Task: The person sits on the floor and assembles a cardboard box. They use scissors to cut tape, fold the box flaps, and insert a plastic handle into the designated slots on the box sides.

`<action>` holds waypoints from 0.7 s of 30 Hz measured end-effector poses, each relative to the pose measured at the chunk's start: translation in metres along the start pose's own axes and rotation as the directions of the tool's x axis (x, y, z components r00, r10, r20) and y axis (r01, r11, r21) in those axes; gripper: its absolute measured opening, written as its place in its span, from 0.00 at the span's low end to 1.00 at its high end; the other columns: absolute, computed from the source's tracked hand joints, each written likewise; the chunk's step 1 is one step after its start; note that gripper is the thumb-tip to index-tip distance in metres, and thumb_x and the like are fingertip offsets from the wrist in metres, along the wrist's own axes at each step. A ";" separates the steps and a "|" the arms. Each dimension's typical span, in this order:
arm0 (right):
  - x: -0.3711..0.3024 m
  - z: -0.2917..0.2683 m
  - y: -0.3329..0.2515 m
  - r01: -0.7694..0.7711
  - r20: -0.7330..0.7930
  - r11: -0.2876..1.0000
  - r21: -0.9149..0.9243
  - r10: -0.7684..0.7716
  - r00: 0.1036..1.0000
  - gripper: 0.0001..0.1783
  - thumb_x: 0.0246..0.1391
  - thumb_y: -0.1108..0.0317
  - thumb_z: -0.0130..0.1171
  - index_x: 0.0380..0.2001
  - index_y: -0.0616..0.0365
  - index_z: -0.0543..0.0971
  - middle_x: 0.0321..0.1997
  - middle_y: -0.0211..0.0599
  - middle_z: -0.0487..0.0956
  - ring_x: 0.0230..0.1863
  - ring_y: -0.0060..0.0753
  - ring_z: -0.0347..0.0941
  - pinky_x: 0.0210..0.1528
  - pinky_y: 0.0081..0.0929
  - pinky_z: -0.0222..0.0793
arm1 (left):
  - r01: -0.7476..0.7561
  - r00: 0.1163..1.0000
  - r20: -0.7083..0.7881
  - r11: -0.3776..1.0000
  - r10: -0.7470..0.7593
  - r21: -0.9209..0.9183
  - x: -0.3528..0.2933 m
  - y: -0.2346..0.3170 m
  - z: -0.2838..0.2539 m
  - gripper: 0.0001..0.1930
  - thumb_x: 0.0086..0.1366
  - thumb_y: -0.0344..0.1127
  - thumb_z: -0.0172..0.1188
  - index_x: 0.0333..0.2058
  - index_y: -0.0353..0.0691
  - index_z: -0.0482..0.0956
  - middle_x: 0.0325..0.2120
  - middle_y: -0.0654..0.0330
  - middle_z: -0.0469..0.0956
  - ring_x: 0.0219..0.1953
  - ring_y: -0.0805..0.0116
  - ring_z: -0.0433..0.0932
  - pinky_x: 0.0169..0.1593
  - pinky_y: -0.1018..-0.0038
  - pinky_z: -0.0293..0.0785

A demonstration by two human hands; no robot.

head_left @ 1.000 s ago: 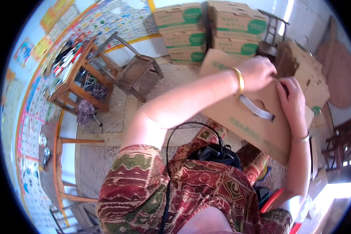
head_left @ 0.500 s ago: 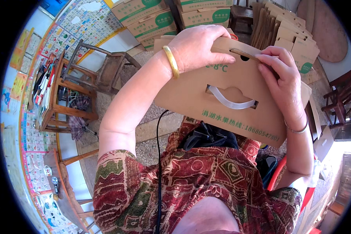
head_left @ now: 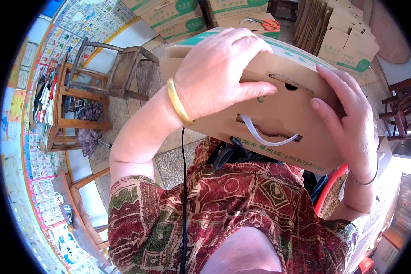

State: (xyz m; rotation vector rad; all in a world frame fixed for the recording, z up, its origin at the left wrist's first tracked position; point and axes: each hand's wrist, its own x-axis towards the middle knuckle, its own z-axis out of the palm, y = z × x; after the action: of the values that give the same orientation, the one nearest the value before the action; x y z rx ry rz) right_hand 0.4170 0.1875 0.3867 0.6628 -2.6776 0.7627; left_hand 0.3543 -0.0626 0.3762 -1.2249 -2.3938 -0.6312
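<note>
A brown cardboard carton (head_left: 205, 114) with green print stands tilted over my lap. A curved white plastic handle (head_left: 257, 136) is threaded through two slots in its near face, and an oblong cut-out lies above it. My left hand (head_left: 223, 73), with a gold bangle at the wrist, wraps over the top edge, thumb lying on the near face. At the right end of that edge, my right hand (head_left: 347, 100) holds the board with fingers over the top and thumb on the near side. A white and green panel (head_left: 297, 55) shows beyond the edge.
Orange-handled scissors (head_left: 268, 24) lie on stacked cartons (head_left: 239, 20) at the far side. Flattened cartons (head_left: 338, 45) lean together at far right. A wooden chair (head_left: 123, 68) and a small wooden table (head_left: 84, 123) stand left. A black cable (head_left: 184, 192) hangs before my shirt.
The carton has tipped, bringing its white and green panel into view. My right hand has left its pinch beside the cut-out and spread round the right end; my left hand has shifted slightly left.
</note>
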 end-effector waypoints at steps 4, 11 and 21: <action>-0.005 -0.005 -0.006 -0.067 0.078 0.988 0.137 0.057 0.995 0.24 0.44 0.81 0.61 0.49 0.65 0.73 0.45 0.42 0.75 0.48 0.40 0.73 0.53 0.28 0.66 | 0.009 1.000 -0.006 1.000 -0.009 -0.019 -0.010 0.007 -0.004 0.25 0.44 0.40 0.73 0.39 0.38 0.73 0.37 0.54 0.77 0.40 0.52 0.76 0.45 0.65 0.73; -0.013 -0.003 -0.009 -0.012 0.065 0.982 0.191 -0.001 0.998 0.17 0.38 0.84 0.63 0.34 0.62 0.71 0.38 0.39 0.73 0.40 0.34 0.70 0.47 0.24 0.65 | -0.001 1.000 -0.017 0.997 0.000 -0.081 -0.019 0.019 -0.005 0.24 0.39 0.38 0.76 0.33 0.40 0.71 0.35 0.57 0.77 0.38 0.54 0.77 0.42 0.66 0.73; -0.025 0.007 -0.019 0.206 -0.033 0.969 0.138 -0.203 0.979 0.18 0.33 0.83 0.65 0.30 0.60 0.71 0.35 0.41 0.74 0.35 0.43 0.72 0.38 0.32 0.69 | -0.037 0.999 0.037 0.997 0.040 -0.063 -0.027 0.025 -0.010 0.21 0.37 0.36 0.75 0.25 0.41 0.70 0.38 0.57 0.78 0.34 0.55 0.76 0.38 0.66 0.73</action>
State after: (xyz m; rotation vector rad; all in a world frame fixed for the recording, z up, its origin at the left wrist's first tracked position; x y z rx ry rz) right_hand 0.4465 0.1780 0.3791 0.9447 -2.5042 0.9013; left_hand 0.3910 -0.0727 0.3758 -1.3168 -2.3920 -0.6814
